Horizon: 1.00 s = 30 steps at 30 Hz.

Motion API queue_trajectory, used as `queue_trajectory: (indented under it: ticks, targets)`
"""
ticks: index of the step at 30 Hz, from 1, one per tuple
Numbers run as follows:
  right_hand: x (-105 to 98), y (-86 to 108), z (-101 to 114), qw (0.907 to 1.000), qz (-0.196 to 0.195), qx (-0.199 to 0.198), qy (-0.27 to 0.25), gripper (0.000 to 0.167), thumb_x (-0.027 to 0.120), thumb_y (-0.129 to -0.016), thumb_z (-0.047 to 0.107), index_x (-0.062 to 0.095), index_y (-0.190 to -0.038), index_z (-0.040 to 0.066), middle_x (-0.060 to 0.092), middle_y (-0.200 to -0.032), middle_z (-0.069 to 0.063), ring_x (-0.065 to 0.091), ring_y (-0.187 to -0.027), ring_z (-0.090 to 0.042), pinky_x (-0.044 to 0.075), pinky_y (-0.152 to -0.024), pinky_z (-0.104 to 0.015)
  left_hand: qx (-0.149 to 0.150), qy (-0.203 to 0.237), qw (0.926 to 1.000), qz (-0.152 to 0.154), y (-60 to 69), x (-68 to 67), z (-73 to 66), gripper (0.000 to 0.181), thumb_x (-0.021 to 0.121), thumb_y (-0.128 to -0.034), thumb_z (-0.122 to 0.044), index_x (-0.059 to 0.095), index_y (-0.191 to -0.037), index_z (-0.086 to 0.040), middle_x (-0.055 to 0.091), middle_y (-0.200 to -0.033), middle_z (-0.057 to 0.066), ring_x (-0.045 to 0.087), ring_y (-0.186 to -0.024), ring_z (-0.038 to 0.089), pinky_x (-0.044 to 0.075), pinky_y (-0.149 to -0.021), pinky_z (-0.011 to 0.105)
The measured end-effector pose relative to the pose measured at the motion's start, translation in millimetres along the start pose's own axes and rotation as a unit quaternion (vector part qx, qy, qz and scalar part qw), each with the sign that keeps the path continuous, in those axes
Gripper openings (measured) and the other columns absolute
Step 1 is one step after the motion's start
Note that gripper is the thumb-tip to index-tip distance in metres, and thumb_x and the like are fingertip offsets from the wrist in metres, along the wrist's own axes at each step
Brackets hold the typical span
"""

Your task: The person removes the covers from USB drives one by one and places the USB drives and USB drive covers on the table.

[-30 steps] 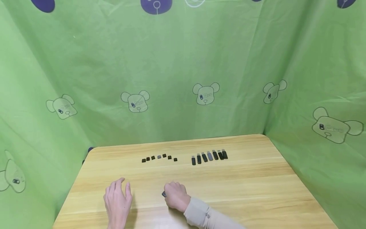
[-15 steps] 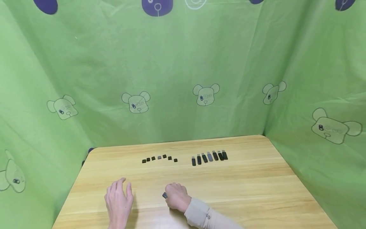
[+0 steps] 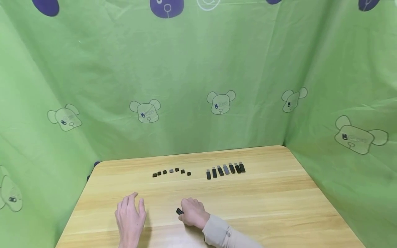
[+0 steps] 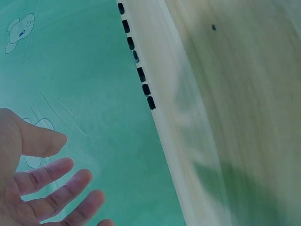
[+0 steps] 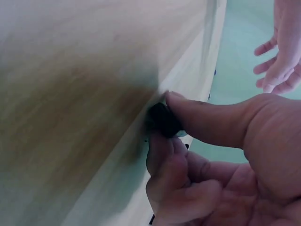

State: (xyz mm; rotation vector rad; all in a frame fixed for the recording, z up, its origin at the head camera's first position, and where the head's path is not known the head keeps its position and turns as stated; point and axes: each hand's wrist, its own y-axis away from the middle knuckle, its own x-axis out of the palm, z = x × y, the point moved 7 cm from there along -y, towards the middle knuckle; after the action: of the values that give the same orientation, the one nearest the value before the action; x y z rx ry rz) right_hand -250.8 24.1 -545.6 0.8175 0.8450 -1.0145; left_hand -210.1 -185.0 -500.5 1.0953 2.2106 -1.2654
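My right hand [image 3: 193, 213] pinches a small black USB stick [image 3: 179, 211] low over the middle of the table. In the right wrist view, thumb and curled fingers hold the black USB stick [image 5: 165, 120] by its sides; part of it is hidden by the fingers. My left hand [image 3: 130, 217] hovers to the left, its fingers spread and loosely bent, with nothing in it. The left wrist view shows the same left hand [image 4: 49, 179] with its palm bare.
Several small dark caps [image 3: 171, 171] lie in an arc at the back of the wooden table [image 3: 263, 199]. To their right, several USB sticks [image 3: 226, 169], mostly black and one grey, form a row with metal plugs pointing away. Green cloth [image 3: 183, 69] hangs around the table.
The USB stick has turned slightly in my right hand's pinch and sticks out a bit more. Both hands stay almost in place; the head view shifts a little.
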Motion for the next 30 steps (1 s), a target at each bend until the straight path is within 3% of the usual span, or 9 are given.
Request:
queue_trajectory:
  ticks: [5, 10, 14, 19, 25, 30]
  targets:
    - [-10, -1.1, -5, 0.9964, 0.005, 0.013, -0.083, 0.033, 0.077, -0.087, 0.020, 0.052, -0.068, 0.013, 0.049, -0.062, 0.003, 0.045, -0.054, -0.012, 0.037, -0.048, -0.025, 0.004, 0.004, 1.0000, -0.006, -3.8, -0.6, -4.2, 0.026, 0.070, -0.0894, -0.007, 0.068, -0.112, 0.005, 0.071, -0.110, 0.029, 0.065, -0.099, 0.046, 0.050, -0.080, 0.059]
    - [-33, -5.1, -9, 0.9808, -0.009, 0.016, -0.194, 0.024, 0.074, -0.090, 0.013, 0.057, -0.073, 0.008, 0.055, -0.068, -0.001, 0.047, -0.057, -0.012, 0.038, -0.048, -0.020, 0.016, 0.021, 0.9995, -0.016, -8.5, 0.1, -12.3, 0.025, 0.073, -0.0873, -0.005, 0.069, -0.110, 0.005, 0.072, -0.108, 0.028, 0.065, -0.098, 0.045, 0.049, -0.082, 0.059]
    - [-58, -8.1, -8, 0.9717, -0.028, 0.000, -0.235, 0.017, 0.072, -0.091, 0.010, 0.061, -0.079, 0.005, 0.058, -0.072, -0.002, 0.051, -0.061, -0.012, 0.043, -0.050, -0.018, 0.028, 0.036, 0.9988, -0.017, -13.2, 2.6, -21.7, 0.026, 0.074, -0.0871, -0.006, 0.068, -0.110, 0.004, 0.072, -0.108, 0.026, 0.065, -0.097, 0.043, 0.049, -0.082, 0.058]
    - [-85, -5.1, -6, 0.9522, -0.033, -0.022, -0.303, 0.008, 0.069, -0.092, 0.004, 0.062, -0.095, -0.001, 0.064, -0.082, -0.008, 0.064, -0.069, -0.019, 0.055, -0.058, -0.021, 0.032, 0.055, 0.9979, -0.010, -19.2, 5.0, -35.3, 0.027, 0.074, -0.0881, -0.008, 0.069, -0.112, 0.003, 0.072, -0.110, 0.024, 0.065, -0.099, 0.041, 0.049, -0.085, 0.056]
    - [-107, 3.0, -6, 0.9422, -0.047, -0.050, -0.328, 0.011, 0.066, -0.093, 0.000, 0.062, -0.102, -0.005, 0.067, -0.085, -0.012, 0.067, -0.070, -0.018, 0.057, -0.061, -0.021, 0.034, 0.104, 0.9940, 0.003, -23.1, 6.7, -54.9, 0.027, 0.074, -0.0879, -0.007, 0.069, -0.113, 0.001, 0.072, -0.112, 0.021, 0.064, -0.101, 0.037, 0.050, -0.088, 0.052]
    - [-117, 10.2, -5, 0.9342, -0.053, -0.057, -0.348, 0.012, 0.066, -0.093, 0.001, 0.063, -0.102, -0.005, 0.068, -0.086, -0.012, 0.068, -0.072, -0.019, 0.059, -0.064, -0.026, 0.060, 0.162, 0.9849, 0.005, -25.3, 5.5, -77.7, 0.025, 0.075, -0.0871, -0.005, 0.070, -0.112, 0.000, 0.074, -0.111, 0.019, 0.066, -0.104, 0.035, 0.052, -0.091, 0.053]
